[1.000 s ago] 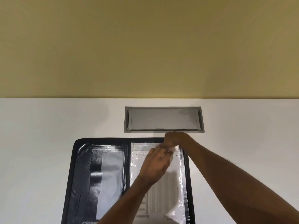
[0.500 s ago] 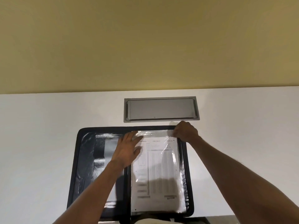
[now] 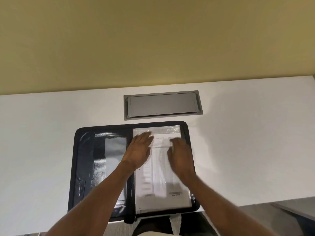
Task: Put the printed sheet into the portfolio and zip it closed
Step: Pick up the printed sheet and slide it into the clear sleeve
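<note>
You had before you: one portfolio [image 3: 85, 167], open; one sheet [image 3: 160, 167]; one sleeve [image 3: 163, 130]; one desk [image 3: 42, 133]; one hatch [image 3: 162, 104]; two hands, left [image 3: 139, 150] and right [image 3: 181, 157].

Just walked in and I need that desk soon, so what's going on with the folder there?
A person has a black zip-around portfolio lying open on the white desk. The white printed sheet sits in the clear plastic sleeve on its right half. The left hand and the right hand both lie flat on it, palms down, apparently smoothing it. The portfolio is not yet folded shut or zipped. Beyond it, the grey cable hatch in the desk is closed.
</note>
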The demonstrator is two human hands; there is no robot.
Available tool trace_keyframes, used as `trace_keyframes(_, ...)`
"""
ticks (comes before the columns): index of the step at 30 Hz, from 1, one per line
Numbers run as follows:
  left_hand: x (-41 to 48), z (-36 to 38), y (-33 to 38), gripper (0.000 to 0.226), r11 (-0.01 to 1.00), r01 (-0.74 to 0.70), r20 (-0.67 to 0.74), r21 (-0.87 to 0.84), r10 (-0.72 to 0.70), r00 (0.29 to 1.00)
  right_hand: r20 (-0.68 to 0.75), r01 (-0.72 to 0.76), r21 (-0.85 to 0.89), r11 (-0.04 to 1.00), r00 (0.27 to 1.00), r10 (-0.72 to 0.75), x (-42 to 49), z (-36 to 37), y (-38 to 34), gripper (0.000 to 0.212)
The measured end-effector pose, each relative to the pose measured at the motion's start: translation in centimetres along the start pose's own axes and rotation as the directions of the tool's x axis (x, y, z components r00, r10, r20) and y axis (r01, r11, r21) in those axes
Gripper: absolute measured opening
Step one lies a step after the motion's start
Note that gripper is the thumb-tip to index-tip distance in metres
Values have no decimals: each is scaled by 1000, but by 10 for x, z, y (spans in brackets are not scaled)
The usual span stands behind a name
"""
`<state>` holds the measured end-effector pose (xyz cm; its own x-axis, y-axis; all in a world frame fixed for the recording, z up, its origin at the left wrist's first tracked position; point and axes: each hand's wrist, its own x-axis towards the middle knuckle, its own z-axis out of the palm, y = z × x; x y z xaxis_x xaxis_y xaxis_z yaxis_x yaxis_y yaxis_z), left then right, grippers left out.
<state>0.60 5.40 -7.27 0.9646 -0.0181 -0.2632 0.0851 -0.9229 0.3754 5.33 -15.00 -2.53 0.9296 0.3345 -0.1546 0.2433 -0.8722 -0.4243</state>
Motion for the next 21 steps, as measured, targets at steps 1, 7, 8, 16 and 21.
trace_keyframes(1, 0, 2, 2, 56, 1000, -11, -7, 15, 11, 1000, 40, 58, -39, 998, 998, -57, -23, 11, -6, 35)
trace_keyframes(7, 2, 10, 11, 60, 998, 14, 6, 65, -15, 1000, 212, 173, -123, 977, 966, -145, -112, 50, 10, 50)
trace_keyframes(8, 1, 11, 11, 61, 998, 8, 16, 62, -9, 1000, 221, 158, -155, 975, 968, -122, -118, 49, 18, 51)
trace_keyframes(16, -39, -9, -23, 59, 984, 174, -222, 21, -166, 961, 210, 94, -294, 951, 977, -32, -148, 38, 79, 61)
trace_keyframes(21, -85, -23, -86, 57, 827, 558, -311, -70, -550, 775, 254, 97, -322, 942, 967, -13, -151, 36, 93, 62)
